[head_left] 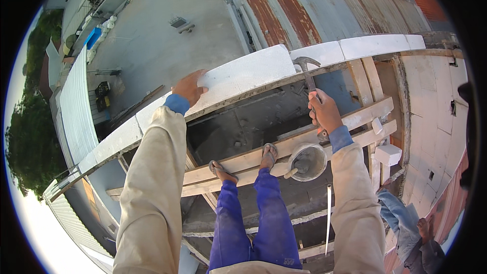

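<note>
My left hand grips the left end of a long white block, with the thumb on its near side. The block sits on top of the wall, and its right end stands higher than the white blocks beyond it. My right hand is wrapped round the handle of a claw hammer. The hammer's steel head is up at the right end of the block; whether it touches cannot be told. Part of the handle is hidden by my fingers.
My feet in sandals stand on wooden planks over a drop. Beside them is a bucket with grey mortar and a tool handle in it. Cut block pieces lie right. Another person is at lower right. Rusty roofing lies beyond the wall.
</note>
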Available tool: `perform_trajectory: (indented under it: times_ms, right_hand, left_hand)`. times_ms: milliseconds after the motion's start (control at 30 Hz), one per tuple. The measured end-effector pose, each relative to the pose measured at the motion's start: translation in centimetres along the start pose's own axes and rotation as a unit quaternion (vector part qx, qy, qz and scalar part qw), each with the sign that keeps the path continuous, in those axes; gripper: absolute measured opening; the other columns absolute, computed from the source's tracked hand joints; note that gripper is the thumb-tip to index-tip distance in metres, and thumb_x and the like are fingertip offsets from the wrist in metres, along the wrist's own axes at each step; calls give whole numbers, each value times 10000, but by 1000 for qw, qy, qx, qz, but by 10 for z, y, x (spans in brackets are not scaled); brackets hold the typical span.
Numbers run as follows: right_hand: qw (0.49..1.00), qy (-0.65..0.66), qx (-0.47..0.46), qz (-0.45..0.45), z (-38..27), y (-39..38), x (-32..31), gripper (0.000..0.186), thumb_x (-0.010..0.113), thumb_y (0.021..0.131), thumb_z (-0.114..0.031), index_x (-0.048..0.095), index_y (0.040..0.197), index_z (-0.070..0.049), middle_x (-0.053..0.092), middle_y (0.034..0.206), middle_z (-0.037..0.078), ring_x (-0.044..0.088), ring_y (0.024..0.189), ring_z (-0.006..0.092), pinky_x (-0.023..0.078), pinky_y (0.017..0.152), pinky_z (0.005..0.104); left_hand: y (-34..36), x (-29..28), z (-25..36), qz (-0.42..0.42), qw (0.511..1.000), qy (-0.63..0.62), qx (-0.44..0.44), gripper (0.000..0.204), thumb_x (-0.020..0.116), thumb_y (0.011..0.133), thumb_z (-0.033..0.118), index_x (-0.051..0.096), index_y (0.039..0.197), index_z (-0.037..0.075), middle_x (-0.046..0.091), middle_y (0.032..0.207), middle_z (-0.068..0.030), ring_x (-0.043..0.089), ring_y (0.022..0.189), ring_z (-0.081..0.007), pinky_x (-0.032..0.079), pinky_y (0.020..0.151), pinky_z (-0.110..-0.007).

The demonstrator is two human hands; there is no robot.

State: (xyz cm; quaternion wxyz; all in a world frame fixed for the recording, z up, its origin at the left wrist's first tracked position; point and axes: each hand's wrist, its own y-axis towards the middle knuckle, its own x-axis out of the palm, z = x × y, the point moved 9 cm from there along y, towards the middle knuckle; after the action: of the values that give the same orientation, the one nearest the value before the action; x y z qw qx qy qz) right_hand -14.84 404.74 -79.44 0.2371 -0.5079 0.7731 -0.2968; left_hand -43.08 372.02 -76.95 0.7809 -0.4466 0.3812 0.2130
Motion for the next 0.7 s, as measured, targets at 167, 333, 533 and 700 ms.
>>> perform_trajectory:
  times_ms: [167, 333, 533, 700]
  right_hand:
    - [987, -84, -19, 137, 21, -61, -16, 379, 613, 1040, -287, 568, 1314, -30, 631, 804, 55, 534, 494, 99, 435, 437, 294]
    - [920, -331, -199, 69, 22, -150, 57, 421, 676, 999, -219, 583, 1339, 10, 688, 909, 155, 713, 784, 262, 560, 669, 367]
    - [850, -310, -424, -31, -72, -156, 199, 447, 736, 935, -181, 606, 1346, -62, 692, 1004, 87, 722, 844, 280, 573, 679, 382]
    - [804, -363, -469, -43, -118, -112, 287, 425, 700, 961, -197, 601, 1364, -106, 683, 1014, 46, 716, 828, 262, 581, 664, 391]
  left_hand:
    - [-10, 5, -34, -17, 999, -15, -29, 608, 741, 948, 338, 512, 1502, 242, 584, 1497, -73, 532, 1384, -348, 370, 1152, -631]
    - [-68, -16, -134, 30, 993, 32, -111, 592, 750, 922, 387, 574, 1459, 213, 587, 1490, -105, 526, 1385, -356, 362, 1159, -597]
    - [-123, -36, -229, 51, 978, 49, -197, 566, 739, 926, 406, 594, 1445, 234, 577, 1498, -90, 479, 1425, -342, 279, 1140, -729]
    - [-130, -28, -239, 60, 979, 22, -191, 555, 699, 956, 434, 553, 1477, 310, 509, 1568, -35, 388, 1501, -292, 175, 1166, -794]
